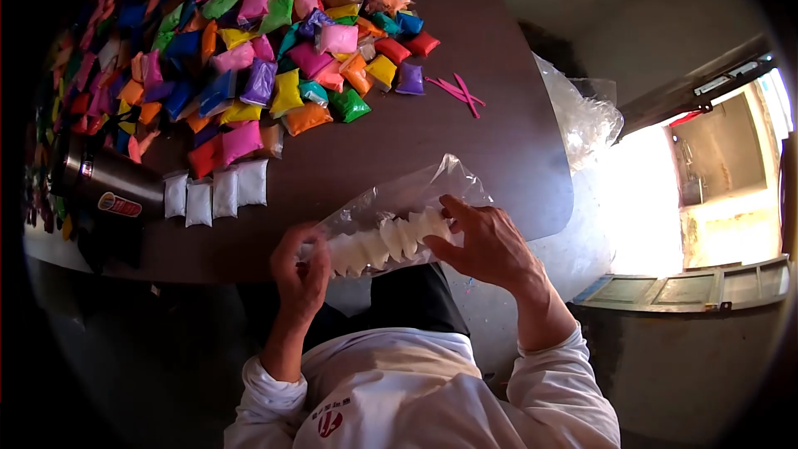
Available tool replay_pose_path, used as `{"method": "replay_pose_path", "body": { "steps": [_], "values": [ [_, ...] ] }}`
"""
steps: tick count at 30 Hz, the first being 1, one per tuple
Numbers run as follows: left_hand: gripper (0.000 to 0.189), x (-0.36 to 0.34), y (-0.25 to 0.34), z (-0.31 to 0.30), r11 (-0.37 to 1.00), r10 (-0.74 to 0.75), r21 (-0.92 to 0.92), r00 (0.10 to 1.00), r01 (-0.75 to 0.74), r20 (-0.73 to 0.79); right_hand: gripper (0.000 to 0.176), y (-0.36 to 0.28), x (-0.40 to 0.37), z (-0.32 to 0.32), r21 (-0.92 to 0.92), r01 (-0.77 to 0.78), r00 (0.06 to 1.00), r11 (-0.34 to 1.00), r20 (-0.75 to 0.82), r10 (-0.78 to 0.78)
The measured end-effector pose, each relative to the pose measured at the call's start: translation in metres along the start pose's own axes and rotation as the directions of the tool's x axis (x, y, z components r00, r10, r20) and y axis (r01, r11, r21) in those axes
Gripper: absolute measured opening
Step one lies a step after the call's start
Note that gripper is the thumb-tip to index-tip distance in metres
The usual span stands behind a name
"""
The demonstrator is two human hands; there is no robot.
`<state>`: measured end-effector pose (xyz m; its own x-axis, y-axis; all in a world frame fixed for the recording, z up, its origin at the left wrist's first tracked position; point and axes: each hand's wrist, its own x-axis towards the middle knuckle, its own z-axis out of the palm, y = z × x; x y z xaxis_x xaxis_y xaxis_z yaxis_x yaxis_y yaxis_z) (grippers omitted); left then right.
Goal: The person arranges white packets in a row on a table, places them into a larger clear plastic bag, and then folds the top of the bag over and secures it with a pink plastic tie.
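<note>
A clear plastic bag (349, 220) is held at the table's near edge, above my lap. Inside or behind its film shows a row of white, scalloped pieces (391, 241); their exact kind is hard to make out. The bag's left end is gripped by my left hand (301, 270), fingers curled. On the right end, my right hand (490, 241) has its thumb and fingers around the bag beside the white pieces. Several small white packets (224, 191) lie side by side on the table, ahead and to the left.
A large heap of colourful small packets (258, 79) covers the far left of the dark table (490, 166). Pink plastic tools (464, 94) lie right of the heap. A metal cylinder (125, 179) lies at left. Crumpled clear plastic (586, 112) sits past the right edge.
</note>
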<state>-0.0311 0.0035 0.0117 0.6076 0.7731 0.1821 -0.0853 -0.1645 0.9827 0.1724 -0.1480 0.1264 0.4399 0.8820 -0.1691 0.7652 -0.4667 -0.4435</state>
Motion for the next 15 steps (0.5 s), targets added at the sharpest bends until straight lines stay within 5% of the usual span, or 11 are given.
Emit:
{"method": "replay_pose_path", "body": {
  "steps": [8, 10, 13, 15],
  "values": [
    [0.019, 0.002, -0.013, -0.001, 0.984, 0.15, 0.097, 0.989, -0.151, 0.012, 0.024, 0.001, 0.001, 0.004, 0.026, 0.029, 0.998, 0.999, -0.054, -0.028],
    [0.017, -0.003, -0.006, 0.0, 0.998, -0.038, -0.042, 0.999, 0.038, 0.004, 0.019, -0.01, 0.002, -0.006, -0.047, 0.016, 0.99, 0.999, -0.142, -0.022],
    [0.017, -0.002, -0.007, 0.0, 0.992, -0.111, -0.059, 0.994, 0.111, 0.003, 0.013, -0.035, 0.013, -0.023, 0.069, 0.191, 0.927, 0.979, -0.34, -0.157],
    [0.018, 0.002, -0.011, 0.0, 0.981, 0.173, 0.087, 0.985, -0.173, -0.001, 0.011, -0.061, 0.026, -0.033, 0.064, 0.319, 0.883, 0.946, -0.383, -0.272]
  ]
}}
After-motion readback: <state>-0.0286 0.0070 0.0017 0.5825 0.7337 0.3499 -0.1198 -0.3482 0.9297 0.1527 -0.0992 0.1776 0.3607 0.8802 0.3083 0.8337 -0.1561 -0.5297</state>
